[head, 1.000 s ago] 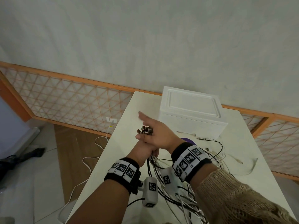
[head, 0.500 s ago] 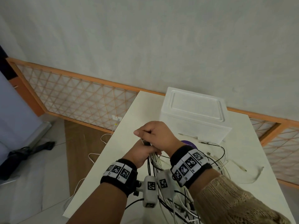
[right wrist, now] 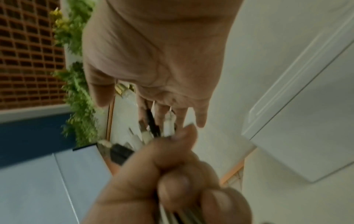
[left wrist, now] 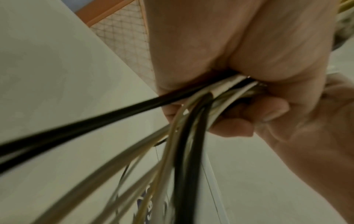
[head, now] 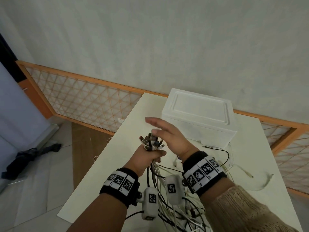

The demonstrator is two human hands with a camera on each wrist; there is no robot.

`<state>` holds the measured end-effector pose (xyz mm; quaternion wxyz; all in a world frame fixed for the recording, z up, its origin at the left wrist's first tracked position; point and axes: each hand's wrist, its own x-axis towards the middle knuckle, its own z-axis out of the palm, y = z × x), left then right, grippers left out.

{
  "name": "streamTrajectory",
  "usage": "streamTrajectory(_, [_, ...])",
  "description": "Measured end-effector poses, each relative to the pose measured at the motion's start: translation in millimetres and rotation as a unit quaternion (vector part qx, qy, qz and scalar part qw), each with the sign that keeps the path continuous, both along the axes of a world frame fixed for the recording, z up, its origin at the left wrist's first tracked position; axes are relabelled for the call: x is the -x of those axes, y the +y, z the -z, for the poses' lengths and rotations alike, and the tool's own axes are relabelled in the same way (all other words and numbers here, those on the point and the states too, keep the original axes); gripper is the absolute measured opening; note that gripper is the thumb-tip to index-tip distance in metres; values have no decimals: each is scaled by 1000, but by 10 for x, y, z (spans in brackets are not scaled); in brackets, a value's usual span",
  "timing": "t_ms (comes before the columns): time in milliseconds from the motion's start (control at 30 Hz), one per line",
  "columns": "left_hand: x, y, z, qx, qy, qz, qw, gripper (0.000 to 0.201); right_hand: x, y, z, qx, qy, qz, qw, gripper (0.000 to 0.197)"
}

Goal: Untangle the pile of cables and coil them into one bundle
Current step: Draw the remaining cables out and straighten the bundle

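Observation:
My left hand (head: 147, 159) grips a bunch of black and white cables (head: 157, 174) in its fist above the white table (head: 120, 154). Their plug ends (head: 150, 143) stick up out of the fist. In the left wrist view the cables (left wrist: 191, 121) run down out of the curled fingers (left wrist: 231, 125). My right hand (head: 168, 136) hovers flat over the plug ends with fingers straight, holding nothing. The right wrist view shows its palm (right wrist: 157, 60) above the left hand (right wrist: 172, 174) and the plug ends (right wrist: 168, 124). The loose cable lengths (head: 180, 213) hang and lie tangled near the table's front.
A white foam box (head: 199, 114) with its lid on stands at the table's far end. More loose cables (head: 222, 158) lie right of my hands. An orange lattice fence (head: 87, 96) runs along the wall. A dark object (head: 31, 156) lies on the floor at left.
My right hand, curled over the plug ends half a second ago, has opened flat and lifted slightly above them. The left hand keeps its grip on the cables.

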<state>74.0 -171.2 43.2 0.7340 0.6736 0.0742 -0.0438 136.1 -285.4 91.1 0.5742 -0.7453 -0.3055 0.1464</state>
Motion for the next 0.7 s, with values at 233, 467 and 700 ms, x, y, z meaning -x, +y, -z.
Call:
streamTrajectory(233, [-13, -23, -92, -42, 3, -21, 999, 15, 174, 232, 87, 186, -291, -32, 938, 38])
streamTrajectory(467, [36, 119, 0, -109, -7, 47, 993, 12, 126, 138, 122, 59, -117, -43, 990, 50])
streamTrajectory(700, [46, 191, 45, -123, -42, 42, 991, 24, 164, 128, 38, 13, 59, 21, 998, 41])
